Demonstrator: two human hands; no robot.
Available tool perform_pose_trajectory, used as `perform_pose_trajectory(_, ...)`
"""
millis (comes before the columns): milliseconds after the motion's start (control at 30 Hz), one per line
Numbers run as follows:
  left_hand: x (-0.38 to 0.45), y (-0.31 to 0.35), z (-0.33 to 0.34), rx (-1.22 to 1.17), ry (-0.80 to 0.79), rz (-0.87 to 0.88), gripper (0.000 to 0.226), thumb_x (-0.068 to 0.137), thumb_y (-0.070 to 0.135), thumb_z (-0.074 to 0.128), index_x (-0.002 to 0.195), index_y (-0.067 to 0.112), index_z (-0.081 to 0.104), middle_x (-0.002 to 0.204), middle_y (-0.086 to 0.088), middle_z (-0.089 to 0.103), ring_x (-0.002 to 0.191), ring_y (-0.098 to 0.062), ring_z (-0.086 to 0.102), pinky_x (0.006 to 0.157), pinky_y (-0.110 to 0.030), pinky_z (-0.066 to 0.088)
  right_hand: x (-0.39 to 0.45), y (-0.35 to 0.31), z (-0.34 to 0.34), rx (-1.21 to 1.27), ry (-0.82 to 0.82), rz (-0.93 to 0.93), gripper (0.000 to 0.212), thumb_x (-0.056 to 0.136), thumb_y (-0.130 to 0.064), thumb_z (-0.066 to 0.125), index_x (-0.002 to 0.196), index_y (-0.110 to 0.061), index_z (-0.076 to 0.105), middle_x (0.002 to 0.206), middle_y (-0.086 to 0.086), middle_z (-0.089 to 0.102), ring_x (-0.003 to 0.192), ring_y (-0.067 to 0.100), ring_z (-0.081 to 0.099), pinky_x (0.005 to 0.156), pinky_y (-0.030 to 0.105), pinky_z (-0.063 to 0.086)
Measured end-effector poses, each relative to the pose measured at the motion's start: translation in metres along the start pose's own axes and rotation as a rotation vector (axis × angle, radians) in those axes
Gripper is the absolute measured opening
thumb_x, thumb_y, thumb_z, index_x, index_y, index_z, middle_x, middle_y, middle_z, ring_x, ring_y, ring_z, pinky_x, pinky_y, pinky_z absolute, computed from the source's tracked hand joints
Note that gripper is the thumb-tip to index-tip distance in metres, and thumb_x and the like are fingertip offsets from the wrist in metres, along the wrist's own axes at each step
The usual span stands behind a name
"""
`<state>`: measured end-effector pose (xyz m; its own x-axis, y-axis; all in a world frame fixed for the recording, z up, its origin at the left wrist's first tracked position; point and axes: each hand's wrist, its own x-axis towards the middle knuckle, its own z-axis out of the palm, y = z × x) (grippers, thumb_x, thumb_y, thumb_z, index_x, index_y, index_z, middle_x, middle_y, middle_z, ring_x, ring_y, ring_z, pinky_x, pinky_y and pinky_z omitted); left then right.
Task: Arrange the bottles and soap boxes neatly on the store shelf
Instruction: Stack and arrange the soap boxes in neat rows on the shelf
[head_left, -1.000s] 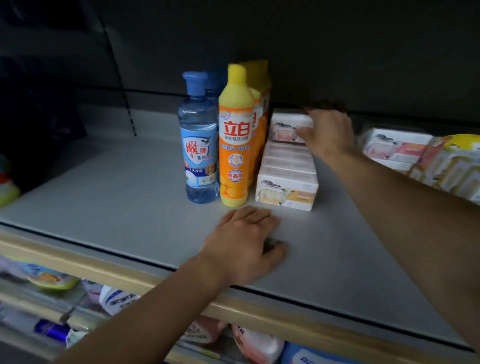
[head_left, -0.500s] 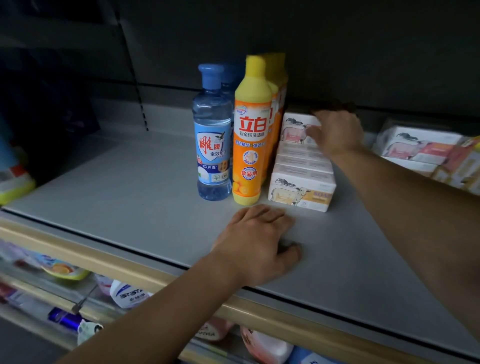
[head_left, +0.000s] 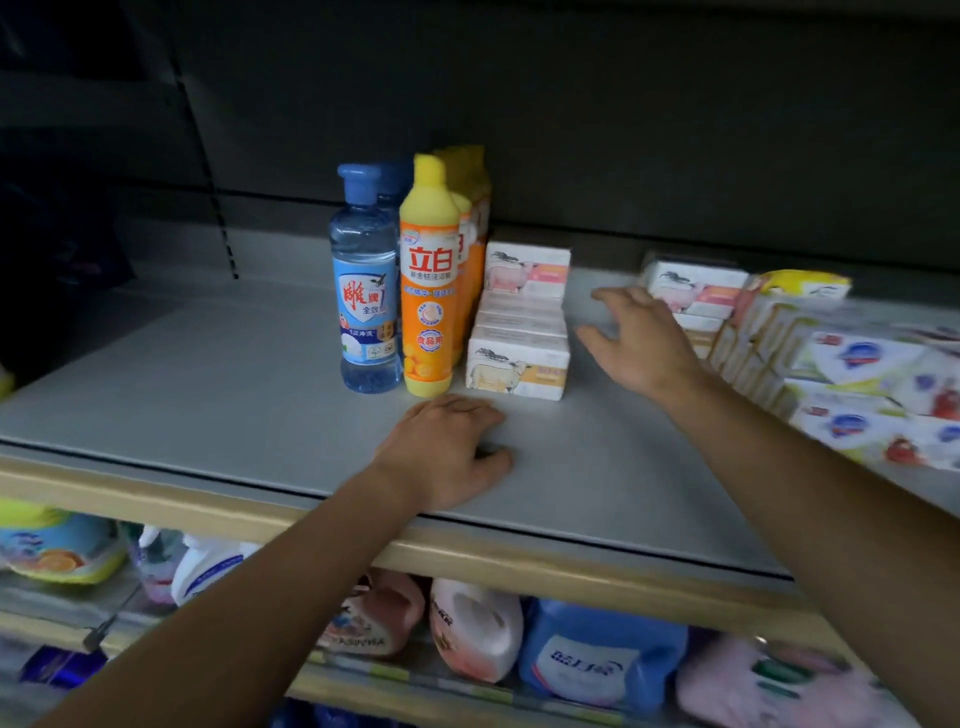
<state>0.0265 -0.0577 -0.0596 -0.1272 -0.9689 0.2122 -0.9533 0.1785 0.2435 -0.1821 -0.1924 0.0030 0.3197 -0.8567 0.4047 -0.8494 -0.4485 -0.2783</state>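
The row of white soap boxes (head_left: 519, 332) stands beside the orange bottle (head_left: 429, 291) and blue bottle (head_left: 365, 291). The right hand (head_left: 641, 343), on the rear box half a second ago, has let go and hangs open, empty, just right of the row. The left hand (head_left: 447, 452) stays flat on the shelf (head_left: 208, 384), nearer than the boxes.

Head view looks forward and down, close onto the shelf (head_left: 218, 395).

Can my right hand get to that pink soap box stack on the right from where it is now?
Probably yes. The right hand hovers open over bare shelf, with the pink soap box stack just beyond its fingers and nothing between them. The left hand rests on the shelf, clear of that path.
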Motion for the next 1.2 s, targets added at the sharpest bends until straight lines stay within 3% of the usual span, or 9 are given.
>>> perform_pose_trajectory(133,-0.004,0.005,-0.006,-0.055,0.014,-0.011,0.054,0.090,0.049,0.058,0.135,0.019,0.056,0.138,-0.001,0.056,0.129,-0.018,0.048,0.106,-0.025,0.036,-0.070,0.033,-0.011,-0.049,-0.130,0.037,0.052,0.096,-0.045,0.051,0.142,-0.022,0.048,0.145,0.005,0.047,0.134,0.027,0.041,0.110,0.030,0.027)
perform_pose_trajectory(300,0.001,0.018,-0.014,-0.139,0.076,-0.011,0.047,0.086,0.041,0.067,0.128,0.019,0.061,0.124,-0.001,0.065,0.108,-0.019,0.061,0.088,-0.027,0.047,-0.125,0.076,-0.021,-0.106,-0.237,0.122,0.057,0.095,-0.052,0.048,0.144,-0.022,0.045,0.148,0.001,0.043,0.137,0.024,0.037,0.115,0.035,0.026)
perform_pose_trajectory(367,0.009,0.029,-0.017,-0.191,0.117,0.008,0.042,0.086,0.033,0.069,0.124,0.018,0.063,0.118,0.000,0.067,0.100,-0.016,0.063,0.081,-0.024,0.047,-0.130,0.082,-0.020,-0.104,-0.246,0.144,0.057,0.096,-0.054,0.044,0.143,-0.024,0.046,0.149,-0.001,0.042,0.138,0.023,0.035,0.114,0.032,0.026)
perform_pose_trajectory(533,0.048,0.068,-0.017,-0.302,0.242,0.056,0.028,0.085,0.024,0.070,0.113,0.018,0.067,0.103,0.002,0.070,0.084,-0.013,0.067,0.081,-0.025,0.051,-0.129,0.084,-0.012,-0.095,-0.208,0.158,0.056,0.092,-0.058,0.044,0.140,-0.029,0.048,0.147,-0.004,0.044,0.137,0.025,0.035,0.115,0.033,0.025)
perform_pose_trajectory(667,0.096,0.094,-0.013,-0.310,0.232,0.073,0.029,0.088,0.031,0.065,0.117,0.026,0.064,0.102,0.010,0.067,0.076,0.000,0.062,0.069,-0.011,0.046,-0.129,0.087,-0.011,-0.090,-0.196,0.152,0.059,0.091,-0.061,0.041,0.139,-0.028,0.049,0.144,-0.002,0.046,0.135,0.026,0.037,0.113,0.034,0.028)
perform_pose_trajectory(733,0.123,0.108,-0.009,-0.330,0.243,0.077,0.031,0.087,0.033,0.066,0.117,0.027,0.064,0.103,0.010,0.067,0.077,0.000,0.064,0.071,-0.014,0.048,-0.129,0.086,-0.010,-0.087,-0.178,0.147,0.061,0.091,-0.062,0.040,0.138,-0.026,0.050,0.141,-0.001,0.048,0.134,0.025,0.037,0.113,0.035,0.030)
perform_pose_trajectory(800,0.152,0.118,-0.006,-0.314,0.252,0.078,0.035,0.086,0.034,0.067,0.120,0.026,0.062,0.108,0.005,0.067,0.082,-0.009,0.066,0.080,-0.020,0.048,-0.129,0.086,-0.010,-0.083,-0.171,0.149,0.059,0.091,-0.060,0.040,0.137,-0.025,0.051,0.139,-0.001,0.049,0.132,0.025,0.038,0.112,0.035,0.030)
perform_pose_trajectory(967,0.221,0.132,0.004,-0.144,0.293,0.094,0.050,0.086,0.032,0.066,0.132,0.016,0.055,0.127,-0.010,0.059,0.111,-0.030,0.060,0.098,-0.033,0.042,-0.129,0.087,-0.010,-0.052,-0.164,0.156,0.054,0.091,-0.054,0.039,0.134,-0.025,0.051,0.136,0.000,0.048,0.129,0.026,0.038,0.110,0.035,0.028)
perform_pose_trajectory(1200,0.282,0.143,0.020,0.048,0.221,-0.004,0.059,0.089,0.038,0.062,0.136,0.008,0.045,0.130,-0.026,0.047,0.122,-0.043,0.041,0.102,-0.042,0.036,-0.127,0.089,-0.004,-0.036,-0.136,0.163,0.053,0.090,-0.049,0.039,0.135,-0.023,0.051,0.135,0.000,0.048,0.129,0.026,0.037,0.111,0.038,0.026)
